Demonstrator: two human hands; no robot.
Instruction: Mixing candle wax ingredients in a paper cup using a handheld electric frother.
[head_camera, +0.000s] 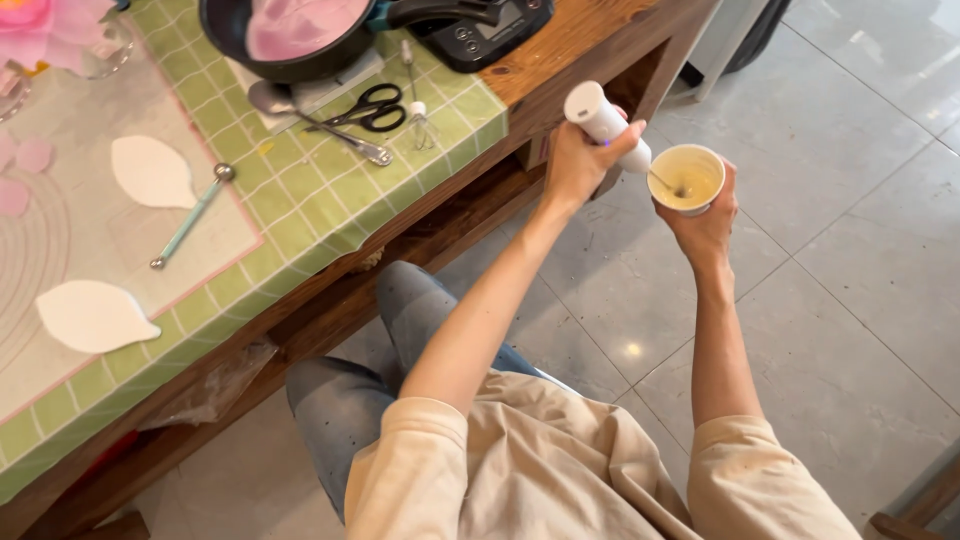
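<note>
On your wooden table you have a green checked cloth, black scissors, a spoon, a dark pan with pink content, and two white leaf-shaped pieces.

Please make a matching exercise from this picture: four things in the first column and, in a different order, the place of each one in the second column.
Things:
1. frother
2. cup
3. scissors
4. pan

Places:
A. lying on the green checked cloth
B. held in the right hand, over the floor
C. standing at the far edge of the table, pink mass inside
D. gripped in the left hand, its tip in the cup

Pairs: 1-D, 2-B, 3-A, 4-C
</note>
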